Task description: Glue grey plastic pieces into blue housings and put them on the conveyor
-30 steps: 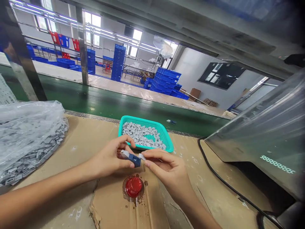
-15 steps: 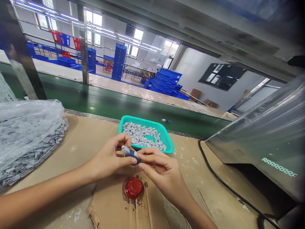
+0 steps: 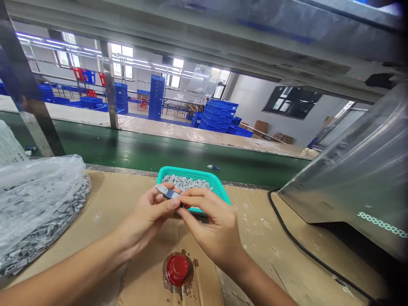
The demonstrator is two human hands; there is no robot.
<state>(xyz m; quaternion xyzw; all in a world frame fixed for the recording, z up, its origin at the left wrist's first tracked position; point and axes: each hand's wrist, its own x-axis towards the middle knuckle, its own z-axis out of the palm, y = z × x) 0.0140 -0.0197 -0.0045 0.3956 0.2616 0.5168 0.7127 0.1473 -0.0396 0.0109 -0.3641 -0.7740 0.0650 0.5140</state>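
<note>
Both hands meet above the near edge of a teal basket (image 3: 223,193) that holds many small grey plastic pieces (image 3: 185,182). A small blue and light-grey part (image 3: 168,193) is pinched between them. My left hand (image 3: 149,212) grips it from the left, thumb along its near side, with the pale end pointing up and left. The fingertips of my right hand (image 3: 212,216) close on the part's right end, which they largely hide. Below the hands a red cup-like object (image 3: 177,270) sits on wet-stained cardboard (image 3: 153,263).
A clear plastic bag (image 3: 41,199) of grey pieces lies at the left. Behind the basket runs a green belt (image 3: 143,153) with a similar small part (image 3: 213,167) on it. A black cable (image 3: 296,240) and a metal panel (image 3: 338,170) stand at the right.
The view has tilted up, so the scene sits lower in the picture. The held part has turned to lie flatter, and both hands now cover more of the basket.
</note>
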